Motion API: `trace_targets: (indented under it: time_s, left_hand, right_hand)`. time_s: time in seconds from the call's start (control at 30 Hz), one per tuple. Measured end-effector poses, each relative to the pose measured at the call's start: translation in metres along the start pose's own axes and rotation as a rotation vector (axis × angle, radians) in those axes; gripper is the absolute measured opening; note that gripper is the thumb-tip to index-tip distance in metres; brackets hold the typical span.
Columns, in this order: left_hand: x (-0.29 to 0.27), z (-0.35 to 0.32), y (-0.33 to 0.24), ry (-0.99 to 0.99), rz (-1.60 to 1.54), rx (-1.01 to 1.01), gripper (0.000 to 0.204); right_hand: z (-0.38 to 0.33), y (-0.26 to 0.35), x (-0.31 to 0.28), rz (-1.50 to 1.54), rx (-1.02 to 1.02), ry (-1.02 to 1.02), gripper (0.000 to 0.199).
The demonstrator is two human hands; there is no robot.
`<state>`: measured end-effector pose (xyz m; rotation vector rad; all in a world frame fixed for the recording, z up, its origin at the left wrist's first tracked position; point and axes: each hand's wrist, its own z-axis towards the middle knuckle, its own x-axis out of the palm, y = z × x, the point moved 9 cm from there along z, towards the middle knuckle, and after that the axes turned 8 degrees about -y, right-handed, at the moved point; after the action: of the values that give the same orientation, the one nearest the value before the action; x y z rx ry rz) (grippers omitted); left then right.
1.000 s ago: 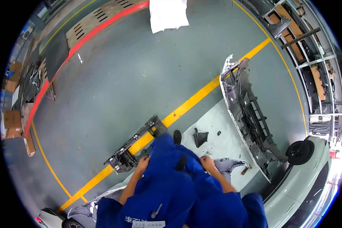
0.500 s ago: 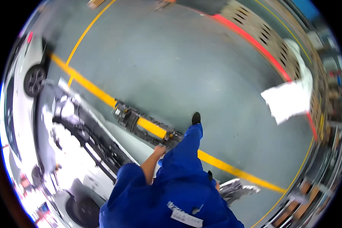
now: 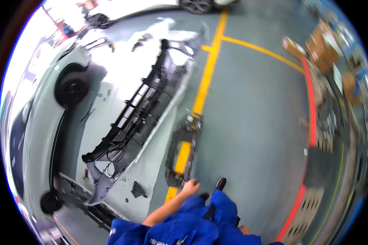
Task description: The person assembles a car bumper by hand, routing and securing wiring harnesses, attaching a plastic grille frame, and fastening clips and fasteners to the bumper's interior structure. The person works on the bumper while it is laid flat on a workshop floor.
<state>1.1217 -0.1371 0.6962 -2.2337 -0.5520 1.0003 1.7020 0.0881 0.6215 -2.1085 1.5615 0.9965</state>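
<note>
My left hand [image 3: 189,187] reaches forward just past the near end of a long black car-part frame [image 3: 170,163], which lies on the floor over a yellow line. Its fingers are curled, and a small dark spot shows at their tips; I cannot make out what it is. Whether the hand touches the frame does not show. Low beside my right leg, part of my right hand [image 3: 244,230] shows, its fingers hidden. A dark shoe [image 3: 221,183] of mine stands right of the frame.
Left of the frame, a car bumper [image 3: 151,134] with black inner parts lies on a white sheet [image 3: 147,183]. A black triangular piece [image 3: 138,189] rests near it. White cars [image 3: 41,122] stand left and ahead. To the right run a red edge [image 3: 311,102], pallets and cardboard boxes [image 3: 322,47].
My view has swung to the left, so the frame now points ahead and the bumper is fully in sight. My left hand remains near the frame's near end.
</note>
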Motion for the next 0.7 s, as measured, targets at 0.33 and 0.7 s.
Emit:
trace_targets:
  time_s: [0.33,0.7]
  left_hand:
    - [0.093,0.075,0.244,-0.114,-0.088,-0.891,0.047]
    - [0.208,0.135,0.125,-0.528,-0.063,-0.839,0.044]
  right_hand:
    - [0.456,0.408,-0.059,0.098,-0.325,0.099,0.034]
    - [0.59,0.705,0.172,0.159,-0.037,0.602,0.102]
